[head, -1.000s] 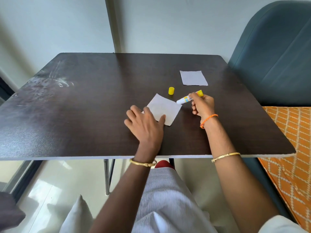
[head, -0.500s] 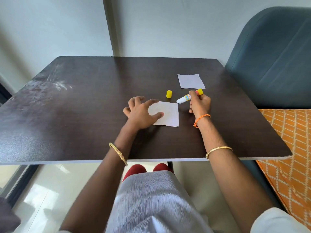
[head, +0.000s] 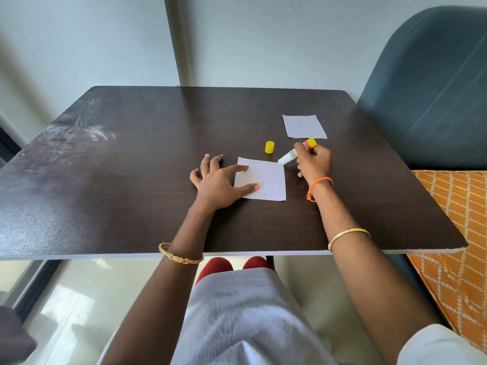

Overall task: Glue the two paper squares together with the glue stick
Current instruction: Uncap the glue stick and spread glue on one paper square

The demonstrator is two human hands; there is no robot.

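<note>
A white paper square point(head: 266, 179) lies flat on the dark table point(head: 131, 167). My left hand point(head: 218, 184) rests beside it, index finger and thumb pressing its left edge. My right hand point(head: 313, 164) grips an uncapped glue stick point(head: 295, 152), its white tip touching the paper's top right corner. The yellow cap point(head: 269, 147) stands upright just behind the paper. A second white paper square point(head: 303, 126) lies farther back on the right.
A blue-grey chair point(head: 432, 88) stands close to the table's right side, with an orange patterned cushion point(head: 453, 219) below it. A wall is right behind the table. The table's front edge is near my lap.
My left hand turned the paper from a diamond angle to nearly square with the table and slid to its left edge. The glue tip came down onto the paper's corner.
</note>
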